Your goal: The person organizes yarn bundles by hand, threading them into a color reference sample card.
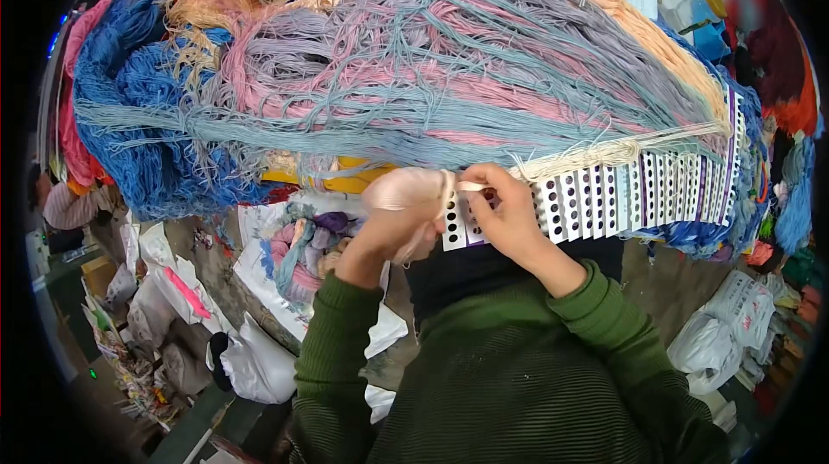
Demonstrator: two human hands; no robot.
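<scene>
A pale, glossy skein of thread is looped round my left hand, whose fingers are curled and partly hidden behind it. Close beside it, my right hand pinches a pale strand between thumb and fingertips. Both hands are in front of my body, over the near edge of a row of white cards with punched holes. A bundle of cream thread lies along the top of these cards. Just beyond my hands stretch long strands of light blue thread.
A big heap of grey, pink and blue thread covers the work surface. Dark blue hanks hang at its left end, peach thread along the far right. Below left sit small coloured skeins; white plastic bags lie at lower right.
</scene>
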